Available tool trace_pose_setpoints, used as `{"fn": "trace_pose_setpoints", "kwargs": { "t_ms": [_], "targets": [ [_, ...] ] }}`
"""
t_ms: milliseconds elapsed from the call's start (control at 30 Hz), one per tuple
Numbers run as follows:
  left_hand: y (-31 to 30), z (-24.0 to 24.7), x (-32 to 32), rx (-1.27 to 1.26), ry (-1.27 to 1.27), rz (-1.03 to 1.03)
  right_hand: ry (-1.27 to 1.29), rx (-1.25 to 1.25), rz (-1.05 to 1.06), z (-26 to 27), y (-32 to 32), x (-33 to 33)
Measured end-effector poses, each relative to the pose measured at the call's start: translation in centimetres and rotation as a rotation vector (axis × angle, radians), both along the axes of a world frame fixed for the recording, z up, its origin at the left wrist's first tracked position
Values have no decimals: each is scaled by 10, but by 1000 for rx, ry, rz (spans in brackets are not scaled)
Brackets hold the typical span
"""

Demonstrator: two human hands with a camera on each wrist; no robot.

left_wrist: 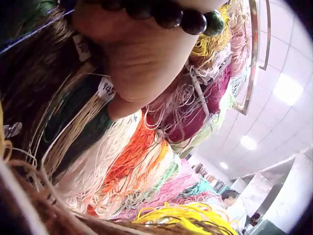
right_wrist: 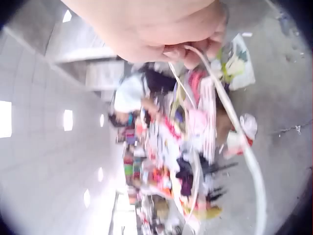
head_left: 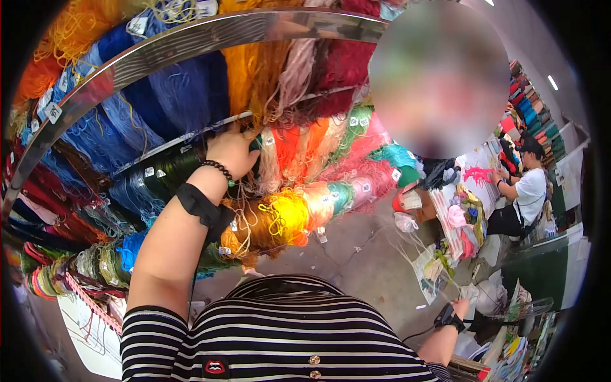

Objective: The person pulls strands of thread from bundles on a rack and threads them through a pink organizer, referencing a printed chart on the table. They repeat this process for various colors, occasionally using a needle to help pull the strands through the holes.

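Note:
My left hand (head_left: pixel 232 155) reaches in among hanging skeins of thread on a rack, beside dark green skeins (head_left: pixel 172 167) and under orange ones (head_left: pixel 254 70). In the left wrist view the hand (left_wrist: pixel 142 58) lies against a skein with a numbered paper tag (left_wrist: pixel 105 89); its fingertips are hidden, so its grip does not show. My right hand (head_left: pixel 459 308) is held out low at the right. In the right wrist view the curled fingers of that hand (right_wrist: pixel 166 29) pinch pale strands (right_wrist: pixel 234 117) that hang down in long loops.
A curved metal rail (head_left: pixel 191 48) crosses above the left arm. Yellow skeins (head_left: pixel 284 213) hang on a lower row. At the right, a person in a white shirt (head_left: pixel 529 194) works beside a table piled with thread (head_left: pixel 468 223). Bags (head_left: pixel 493 293) stand near my right hand.

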State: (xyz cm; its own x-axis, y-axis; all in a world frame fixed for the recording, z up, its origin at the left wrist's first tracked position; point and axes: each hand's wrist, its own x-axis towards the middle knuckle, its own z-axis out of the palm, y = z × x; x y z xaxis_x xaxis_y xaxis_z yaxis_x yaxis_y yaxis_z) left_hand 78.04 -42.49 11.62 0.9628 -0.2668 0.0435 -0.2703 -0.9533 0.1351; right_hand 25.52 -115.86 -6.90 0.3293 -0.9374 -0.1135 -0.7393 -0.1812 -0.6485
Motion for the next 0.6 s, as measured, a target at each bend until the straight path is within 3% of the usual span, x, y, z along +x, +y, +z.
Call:
{"fn": "trace_pose_setpoints", "kwargs": {
  "t_ms": [33, 100, 133, 167, 200, 233, 300, 333, 367, 400, 433, 500, 567, 600],
  "targets": [
    [1, -3, 2, -3, -15, -5, -389, 148, -368, 11, 28, 14],
    [1, -3, 0, -14, -47, -14, -623, 223, -252, 37, 90, 77],
    [1, 3, -1, -43, -10, -38, -561, 237, -4, 51, 128, 120],
    [3, 7, 1, -72, 29, -62, -567, 303, 374, 68, 171, 159],
    [15, -8, 11, -108, -48, -186, -418, 372, 543, 108, 239, 205],
    [10, 18, -9, -225, 36, -185, -405, 499, 642, 146, 309, 241],
    [15, 27, -42, -228, -202, -263, -305, 675, 1146, 159, 369, 281],
    [13, 44, -67, -293, -192, -334, -239, 768, 1342, 182, 400, 299],
    [9, 57, -93, -353, -185, -400, -280, 674, 1575, 196, 426, 314],
    [8, 56, -114, -542, -70, -468, -326, 569, 1811, 209, 450, 324],
    [9, 52, -135, -735, 41, -529, -297, 641, 1863, 221, 471, 328],
    [18, 47, -177, -1116, 883, -349, -223, 765, 1977, 246, 509, 332],
    [27, 37, -200, -1255, 1008, -423, -201, 646, 2035, 257, 537, 333],
    [37, 43, -217, -1364, 985, -330, -190, 611, 2047, 258, 552, 333]
  ]
}}
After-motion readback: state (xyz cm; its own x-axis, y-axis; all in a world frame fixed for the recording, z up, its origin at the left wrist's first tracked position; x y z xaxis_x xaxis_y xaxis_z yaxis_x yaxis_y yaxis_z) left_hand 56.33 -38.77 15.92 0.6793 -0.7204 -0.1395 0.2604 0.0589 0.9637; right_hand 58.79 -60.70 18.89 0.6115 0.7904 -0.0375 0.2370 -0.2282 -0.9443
